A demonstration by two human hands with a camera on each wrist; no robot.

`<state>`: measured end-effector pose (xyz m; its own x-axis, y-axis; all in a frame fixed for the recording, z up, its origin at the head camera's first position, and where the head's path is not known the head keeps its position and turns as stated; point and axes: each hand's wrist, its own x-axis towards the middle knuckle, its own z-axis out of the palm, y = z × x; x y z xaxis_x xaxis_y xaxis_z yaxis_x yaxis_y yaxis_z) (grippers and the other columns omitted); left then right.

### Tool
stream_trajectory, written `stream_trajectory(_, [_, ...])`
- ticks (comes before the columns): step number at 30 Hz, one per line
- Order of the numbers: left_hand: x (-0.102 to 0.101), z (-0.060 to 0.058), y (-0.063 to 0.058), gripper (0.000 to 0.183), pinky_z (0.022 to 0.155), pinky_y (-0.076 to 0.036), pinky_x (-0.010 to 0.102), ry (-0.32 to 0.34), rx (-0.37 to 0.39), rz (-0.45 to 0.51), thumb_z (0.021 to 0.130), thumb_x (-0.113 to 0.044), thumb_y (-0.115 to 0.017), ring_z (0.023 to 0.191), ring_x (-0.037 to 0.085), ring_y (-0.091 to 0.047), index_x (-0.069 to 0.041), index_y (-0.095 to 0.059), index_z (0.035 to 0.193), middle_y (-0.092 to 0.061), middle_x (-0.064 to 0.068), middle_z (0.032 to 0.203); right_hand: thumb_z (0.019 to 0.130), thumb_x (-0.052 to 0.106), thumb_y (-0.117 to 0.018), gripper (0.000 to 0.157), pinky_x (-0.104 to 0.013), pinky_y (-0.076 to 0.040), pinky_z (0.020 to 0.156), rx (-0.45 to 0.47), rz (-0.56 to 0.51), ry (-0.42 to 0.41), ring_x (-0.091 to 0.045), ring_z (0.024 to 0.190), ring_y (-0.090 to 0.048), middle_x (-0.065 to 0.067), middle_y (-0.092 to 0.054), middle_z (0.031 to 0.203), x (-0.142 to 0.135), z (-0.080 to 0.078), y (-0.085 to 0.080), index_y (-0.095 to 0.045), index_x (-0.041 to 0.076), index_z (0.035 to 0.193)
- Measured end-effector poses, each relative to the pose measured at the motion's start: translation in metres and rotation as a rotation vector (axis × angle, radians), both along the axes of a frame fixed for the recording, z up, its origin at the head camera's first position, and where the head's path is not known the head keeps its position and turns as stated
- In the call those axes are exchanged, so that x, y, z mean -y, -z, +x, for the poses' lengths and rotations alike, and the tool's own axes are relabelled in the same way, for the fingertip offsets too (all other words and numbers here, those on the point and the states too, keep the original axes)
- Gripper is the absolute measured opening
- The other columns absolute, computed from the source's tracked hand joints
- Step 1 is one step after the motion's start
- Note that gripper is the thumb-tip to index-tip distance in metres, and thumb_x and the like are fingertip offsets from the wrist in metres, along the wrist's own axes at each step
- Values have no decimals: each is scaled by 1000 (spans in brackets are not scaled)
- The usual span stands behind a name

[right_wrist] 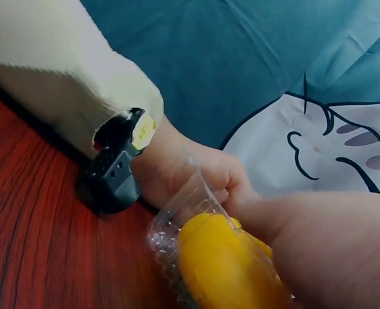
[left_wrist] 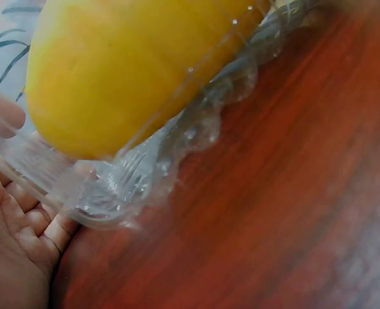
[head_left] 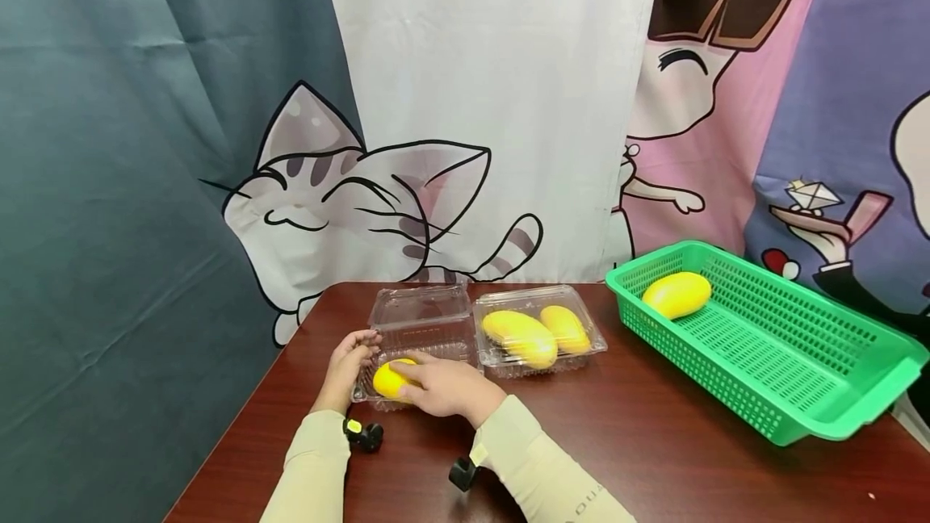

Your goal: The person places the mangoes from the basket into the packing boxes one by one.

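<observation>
A clear plastic clamshell container (head_left: 417, 337) lies on the table with its lid (head_left: 421, 307) raised at the back. Inside its base sits a yellow mango (head_left: 388, 378), seen close up through the plastic wall in the left wrist view. My right hand (head_left: 446, 386) grips this mango from the right, fingers over its top. At the container's left side, my left hand (head_left: 349, 370) holds the wall, with fingers by the rim. In the right wrist view the mango (right_wrist: 222, 261) lies between the left hand (right_wrist: 196, 170) and the right hand (right_wrist: 338, 241).
To the right stands a second clear container (head_left: 539, 328), lid down, with two mangoes (head_left: 519, 337) inside. A green plastic basket (head_left: 726, 378) at the far right holds one mango (head_left: 677, 294). A printed curtain (head_left: 494, 103) hangs behind the brown table (head_left: 639, 450).
</observation>
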<state>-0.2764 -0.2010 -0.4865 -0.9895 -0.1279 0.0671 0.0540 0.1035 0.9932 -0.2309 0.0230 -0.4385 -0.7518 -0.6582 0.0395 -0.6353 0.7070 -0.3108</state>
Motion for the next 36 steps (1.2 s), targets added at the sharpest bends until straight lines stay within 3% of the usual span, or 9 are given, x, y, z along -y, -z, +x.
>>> stream_trajectory(5, [-5,11,-16,35,84,-49,31,8,-9,9,96,6,-45,105,27,-62,13,-55,129,-60,32,130,99,58,-48,64,-50,-45,104,47,-39,0,-28,138,-48,-6,-31,164,-3,1,-3,-39,33,157])
stream_trajectory(12, [-10,21,-24,36,87,-48,32,17,-7,-25,97,3,-44,117,40,-57,12,-53,131,-57,32,133,101,47,-53,58,-50,-40,109,62,-181,-51,-29,142,-44,-9,-33,162,-17,-5,-9,-43,27,155])
stream_trajectory(16, [-5,12,-11,35,86,-48,31,6,-23,-41,99,0,-46,114,35,-59,9,-55,132,-59,29,134,103,37,-53,47,-43,-39,111,53,-258,-96,-21,140,-45,-2,-44,156,-35,-3,-20,-52,23,148])
stream_trajectory(20, [2,2,4,35,84,-47,28,-7,-50,-63,101,-3,-46,110,26,-61,6,-55,133,-59,26,134,103,25,-57,37,-33,-45,105,34,-330,-179,-14,127,-55,3,-58,141,-57,-2,-36,-61,17,138])
stream_trajectory(25, [4,1,5,35,85,-46,28,-4,-57,-60,101,-3,-45,111,25,-60,6,-55,133,-58,26,135,99,19,-60,27,-34,-51,93,-116,-362,-254,-16,110,-62,5,-66,125,-98,-12,-63,-70,16,124])
stream_trajectory(28, [4,0,5,35,85,-46,28,3,-58,-53,101,-3,-46,110,24,-60,6,-55,133,-58,27,135,99,18,-60,22,-39,-53,90,-191,-372,-226,-16,105,-63,5,-68,118,-128,-19,-83,-72,17,117])
stream_trajectory(31, [4,0,6,34,84,-46,27,5,-54,-49,100,-3,-46,108,24,-60,6,-55,132,-58,27,135,100,16,-59,20,-43,-54,89,-200,-357,-150,-16,103,-64,3,-70,114,-160,-25,-99,-73,16,114])
stream_trajectory(34, [3,2,8,34,83,-46,27,-1,-52,-54,100,-3,-46,106,23,-60,7,-56,131,-59,26,133,100,15,-59,19,-45,-54,87,-210,-305,-28,-19,100,-66,-1,-72,112,-196,-33,-106,-73,13,113])
stream_trajectory(36, [3,2,10,34,82,-47,26,-7,-50,-53,99,-3,-46,105,21,-61,6,-57,130,-60,25,132,100,16,-58,20,-47,-54,86,-231,-250,98,-23,98,-68,-3,-72,110,-223,-40,-106,-73,13,112])
